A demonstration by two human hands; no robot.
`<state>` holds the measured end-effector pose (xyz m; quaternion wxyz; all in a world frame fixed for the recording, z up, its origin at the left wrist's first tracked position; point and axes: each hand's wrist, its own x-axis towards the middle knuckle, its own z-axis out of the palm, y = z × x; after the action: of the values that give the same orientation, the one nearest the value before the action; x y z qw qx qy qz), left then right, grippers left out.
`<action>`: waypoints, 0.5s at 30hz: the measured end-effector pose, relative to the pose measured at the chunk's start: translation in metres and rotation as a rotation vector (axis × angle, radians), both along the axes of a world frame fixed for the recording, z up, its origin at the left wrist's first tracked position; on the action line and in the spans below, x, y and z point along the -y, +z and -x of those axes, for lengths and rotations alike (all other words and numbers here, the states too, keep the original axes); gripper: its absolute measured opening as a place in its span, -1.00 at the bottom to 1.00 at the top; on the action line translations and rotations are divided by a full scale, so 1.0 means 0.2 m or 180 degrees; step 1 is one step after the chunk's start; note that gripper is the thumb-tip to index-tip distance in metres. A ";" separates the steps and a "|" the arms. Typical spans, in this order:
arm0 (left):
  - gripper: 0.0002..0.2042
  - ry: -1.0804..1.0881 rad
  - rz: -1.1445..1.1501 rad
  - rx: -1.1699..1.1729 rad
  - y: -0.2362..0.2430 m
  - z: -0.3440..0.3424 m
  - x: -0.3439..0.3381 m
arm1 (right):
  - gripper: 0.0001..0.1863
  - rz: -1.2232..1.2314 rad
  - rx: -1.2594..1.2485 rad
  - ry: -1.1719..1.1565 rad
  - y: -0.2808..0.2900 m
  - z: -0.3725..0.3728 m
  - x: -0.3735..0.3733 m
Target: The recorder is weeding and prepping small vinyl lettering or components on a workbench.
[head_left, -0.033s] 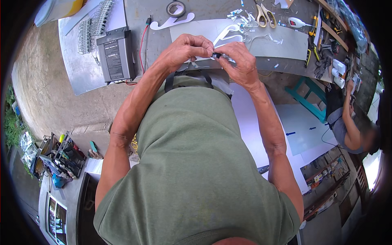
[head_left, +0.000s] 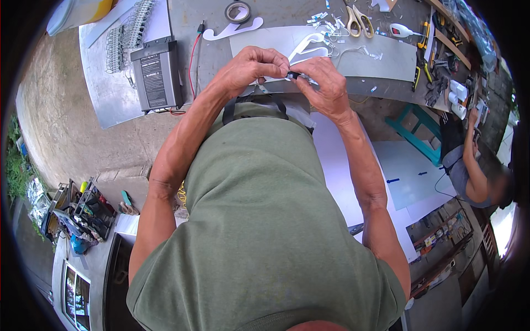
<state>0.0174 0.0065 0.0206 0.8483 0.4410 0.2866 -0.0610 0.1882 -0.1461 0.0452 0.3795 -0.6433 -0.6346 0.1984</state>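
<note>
At the near edge of the workbench, my left hand and my right hand meet fingertip to fingertip. Both pinch a small black piece, mostly covered by the fingers, so its exact kind cannot be made out. A white curved cut-out shape lies just beyond my right hand on a pale flat sheet. Thin wires and small white-and-blue LED modules are scattered behind it. Below my fingers a thin pale strand hangs at the bench edge.
A black-and-grey battery with a red cable stands left. Black tape roll, scissors, a white-tipped bottle and pliers lie on the bench. A teal stool and another person are at right.
</note>
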 end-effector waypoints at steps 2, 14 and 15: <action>-0.89 -0.0022 -0.0058 -0.0003 -0.01 0.00 0.00 | -0.74 -0.0046 0.0053 0.0000 0.00 0.01 0.00; -0.90 0.0240 -0.1326 0.0401 0.05 0.01 0.06 | -0.88 0.0514 -0.0845 -0.0605 0.05 0.04 0.01; -0.88 0.0327 -0.1726 0.0575 0.06 0.01 0.07 | -0.89 0.0740 -0.1133 -0.0747 0.06 0.04 0.01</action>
<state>0.0164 -0.0074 0.0322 0.7236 0.6403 0.2376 0.1004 0.1800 -0.1471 0.0572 0.4292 -0.7069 -0.4516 0.3349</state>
